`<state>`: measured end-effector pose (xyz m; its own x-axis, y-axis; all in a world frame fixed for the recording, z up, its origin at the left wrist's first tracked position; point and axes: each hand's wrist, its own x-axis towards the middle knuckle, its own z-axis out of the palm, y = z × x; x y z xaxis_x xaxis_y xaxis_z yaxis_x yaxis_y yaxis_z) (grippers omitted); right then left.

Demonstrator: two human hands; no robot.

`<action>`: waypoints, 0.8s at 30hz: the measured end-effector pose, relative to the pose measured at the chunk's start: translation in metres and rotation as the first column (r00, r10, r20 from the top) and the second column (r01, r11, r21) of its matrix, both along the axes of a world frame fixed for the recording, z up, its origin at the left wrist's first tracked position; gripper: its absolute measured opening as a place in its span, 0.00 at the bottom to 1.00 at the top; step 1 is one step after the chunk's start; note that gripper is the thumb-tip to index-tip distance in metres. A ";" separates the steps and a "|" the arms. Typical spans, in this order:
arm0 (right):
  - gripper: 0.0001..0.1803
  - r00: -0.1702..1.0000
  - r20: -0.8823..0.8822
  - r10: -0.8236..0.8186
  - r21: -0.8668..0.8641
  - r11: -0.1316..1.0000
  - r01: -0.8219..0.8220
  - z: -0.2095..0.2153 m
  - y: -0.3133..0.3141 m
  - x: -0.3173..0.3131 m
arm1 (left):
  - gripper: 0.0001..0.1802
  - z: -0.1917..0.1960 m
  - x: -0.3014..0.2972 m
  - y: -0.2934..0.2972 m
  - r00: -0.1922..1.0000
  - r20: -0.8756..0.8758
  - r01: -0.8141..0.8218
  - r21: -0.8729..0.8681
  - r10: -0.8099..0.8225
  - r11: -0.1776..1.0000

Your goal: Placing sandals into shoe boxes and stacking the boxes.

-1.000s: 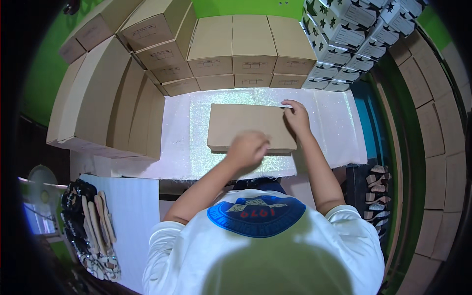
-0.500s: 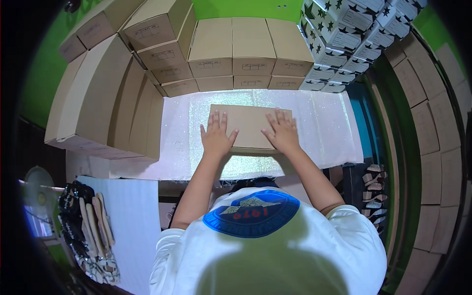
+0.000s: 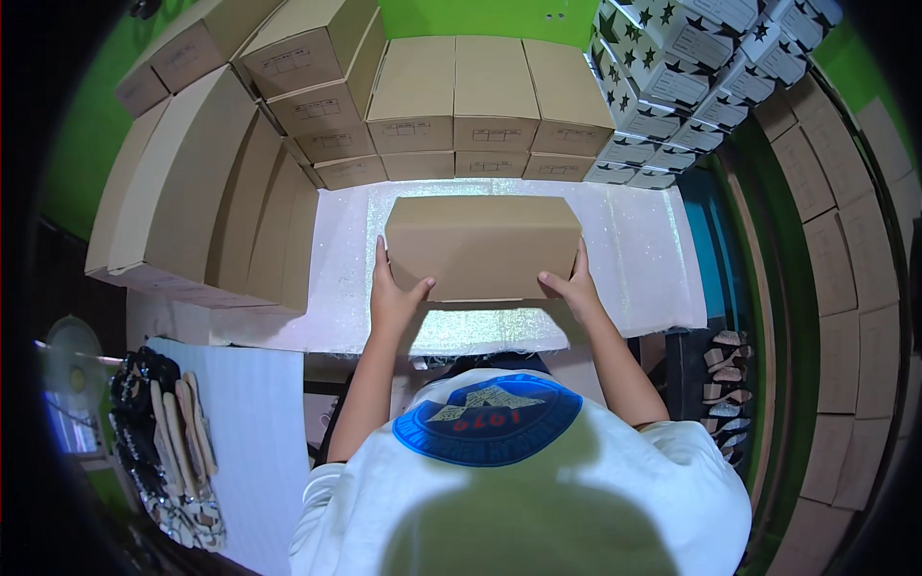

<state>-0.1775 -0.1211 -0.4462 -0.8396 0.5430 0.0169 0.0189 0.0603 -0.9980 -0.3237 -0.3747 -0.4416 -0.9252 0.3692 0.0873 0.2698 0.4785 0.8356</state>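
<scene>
A closed brown cardboard box (image 3: 485, 250) is held between my two hands over the white glittery tabletop, its long plain side facing me and a shadow below its lower edge. My left hand (image 3: 393, 291) grips the left end, thumb on the near side and fingers along the end. On the right end, my right hand (image 3: 573, 288) holds it the same way, with part of its fingers hidden behind the box. Whether the underside touches the table cannot be made out.
Brown cardboard boxes (image 3: 413, 96) are stacked along the back, and larger boxes (image 3: 173, 182) stand at the left. White star-patterned boxes (image 3: 663, 72) rise at the back right. Shoes (image 3: 727, 384) sit on a dark rack at the right; more footwear (image 3: 173, 432) lies on a white surface, lower left.
Both hands have gone from lying flat on the box top to clasping its two ends. The box is now tipped so its long side shows.
</scene>
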 end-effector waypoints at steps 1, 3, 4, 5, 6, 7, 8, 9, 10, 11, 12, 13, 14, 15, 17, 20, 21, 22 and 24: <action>0.49 1.000 -0.002 -0.001 -0.002 1.000 0.001 -0.002 0.002 0.001 | 0.52 -0.005 0.003 -0.001 0.999 0.039 -0.021 0.082 0.017 0.996; 0.52 0.997 0.075 0.022 0.116 0.993 -0.031 -0.010 0.007 0.005 | 0.52 -0.019 0.008 -0.007 0.997 0.077 -0.043 0.158 0.031 0.987; 0.52 0.997 0.073 0.022 0.113 0.993 -0.031 -0.020 0.008 0.006 | 0.52 -0.029 0.009 -0.011 0.998 0.062 0.000 0.053 -0.004 0.999; 0.52 0.996 0.086 0.029 0.118 0.992 -0.039 -0.026 0.009 0.007 | 0.51 -0.031 0.011 -0.011 0.998 0.053 0.045 -0.050 -0.043 0.998; 0.53 0.995 0.098 0.035 0.123 0.991 -0.047 -0.032 0.010 0.010 | 0.51 -0.033 0.013 -0.012 0.998 0.054 0.048 -0.051 -0.045 0.998; 0.53 0.995 0.099 0.032 0.123 0.991 -0.044 -0.038 0.011 0.014 | 0.49 -0.034 0.014 -0.013 0.997 0.050 0.062 0.002 -0.062 0.998; 0.51 0.998 0.062 0.020 0.108 0.994 -0.026 -0.032 0.005 0.015 | 0.48 -0.033 0.017 -0.015 0.997 0.047 0.066 0.053 -0.069 0.996; 0.49 1.000 0.024 -0.003 0.094 0.996 0.000 -0.023 0.001 0.016 | 0.48 -0.028 0.018 -0.014 0.996 0.047 0.069 0.052 -0.072 0.996; 0.49 1.000 0.023 -0.006 0.094 0.996 0.004 -0.017 0.001 0.017 | 0.43 -0.021 0.019 -0.012 0.996 -0.087 0.032 0.048 -0.028 0.998; 0.47 0.996 0.047 -0.082 0.282 0.957 0.065 -0.009 0.002 0.017 | 0.39 -0.012 0.020 -0.010 0.975 -0.221 0.000 0.050 0.011 0.999; 0.46 0.986 0.060 -0.155 0.459 0.881 0.111 0.000 0.002 0.016 | 0.39 0.000 0.020 -0.008 0.975 -0.221 0.004 0.048 0.007 0.999; 0.46 0.985 0.060 -0.159 0.457 0.882 0.114 0.010 0.002 0.013 | 0.37 0.013 0.019 -0.005 0.931 -0.358 0.043 -0.080 -0.069 0.996; 0.45 0.977 0.149 -0.151 0.689 0.725 0.007 0.023 0.001 0.008 | 0.36 0.023 0.018 -0.001 0.865 -0.475 0.066 -0.208 -0.159 0.976; 0.44 0.957 0.237 -0.166 0.851 0.510 -0.122 0.035 -0.001 0.002 | 0.36 0.029 0.016 0.004 0.820 -0.513 0.109 -0.299 -0.255 0.948; 0.44 0.945 0.305 -0.122 0.877 0.422 -0.228 0.053 -0.012 -0.010 | 0.37 0.042 0.018 0.023 0.789 -0.513 0.141 -0.384 -0.338 0.912; 0.42 0.924 0.379 -0.052 0.892 0.286 -0.350 0.052 -0.028 -0.030 | 0.39 0.043 0.018 0.047 0.741 -0.511 0.161 -0.497 -0.437 0.853; 0.42 0.928 0.372 0.021 0.893 0.266 -0.363 0.049 -0.032 -0.035 | 0.41 0.041 0.017 0.052 0.759 -0.463 0.160 -0.550 -0.459 0.820; 0.41 0.927 0.363 0.094 0.895 0.243 -0.375 0.047 -0.037 -0.039 | 0.43 0.040 0.017 0.055 0.776 -0.414 0.161 -0.600 -0.476 0.783; 0.41 0.920 0.381 0.087 0.888 0.242 -0.391 0.043 -0.043 -0.039 | 0.44 0.039 0.016 0.051 0.788 -0.391 0.149 -0.628 -0.476 0.764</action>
<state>-0.2168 -0.1639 -0.4031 -0.9851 0.0415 0.1668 0.0083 0.9807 -0.1954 -0.3075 -0.3242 -0.4028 -0.6213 0.7604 0.1891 0.7835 0.6014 0.1561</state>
